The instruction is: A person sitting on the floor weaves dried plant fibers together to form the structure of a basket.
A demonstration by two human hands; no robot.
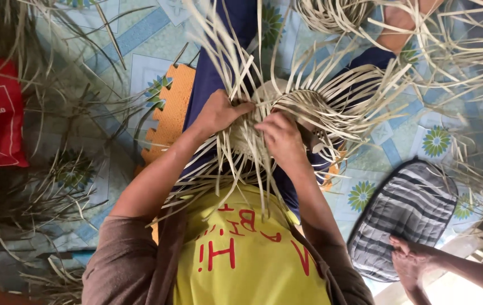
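straw weave (286, 121) in both hands (278, 135)

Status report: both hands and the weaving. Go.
Left hand and right hand both gripping strips of the half-woven basket. Loose strips fan out all around. Another person's hand beside striped cushion, apart.

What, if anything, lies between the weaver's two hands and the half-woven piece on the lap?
Nothing visible. The left hand and right hand both rest directly on the woven piece, fingers among its loose strips. The striped cushion lies well off to one side.
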